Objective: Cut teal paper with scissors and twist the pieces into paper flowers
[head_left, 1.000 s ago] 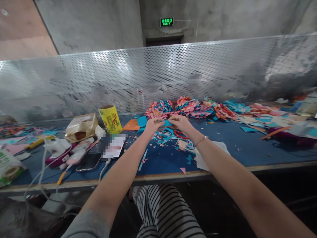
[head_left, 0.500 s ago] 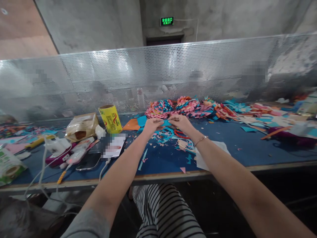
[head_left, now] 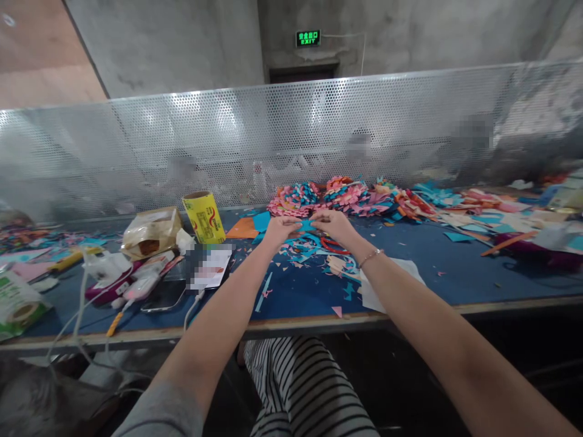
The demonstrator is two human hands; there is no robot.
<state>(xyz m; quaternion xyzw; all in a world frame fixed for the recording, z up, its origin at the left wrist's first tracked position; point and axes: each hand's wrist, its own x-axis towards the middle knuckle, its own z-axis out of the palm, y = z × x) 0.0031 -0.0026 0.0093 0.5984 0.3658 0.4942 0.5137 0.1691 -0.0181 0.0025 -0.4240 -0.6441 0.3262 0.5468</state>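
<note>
Both my arms stretch out over the blue table (head_left: 455,273). My left hand (head_left: 281,229) and my right hand (head_left: 334,223) meet at the far middle, fingers pinched on a small blue and orange piece of paper (head_left: 306,227) held between them. Under the hands lie cut paper scraps (head_left: 303,249) and red-handled scissors (head_left: 332,246). Just behind the hands sits a row of finished multicoloured paper flowers (head_left: 319,197).
A yellow roll (head_left: 203,217), a snack bag (head_left: 149,232), a phone (head_left: 163,297), chargers and cables (head_left: 107,273) lie at the left. Loose coloured paper (head_left: 492,215) covers the right. White paper (head_left: 387,285) lies near the front edge. A perforated metal screen (head_left: 291,139) backs the table.
Almost nothing has changed. Both hands stay pinched on the paper piece, with only slight finger shifts.
</note>
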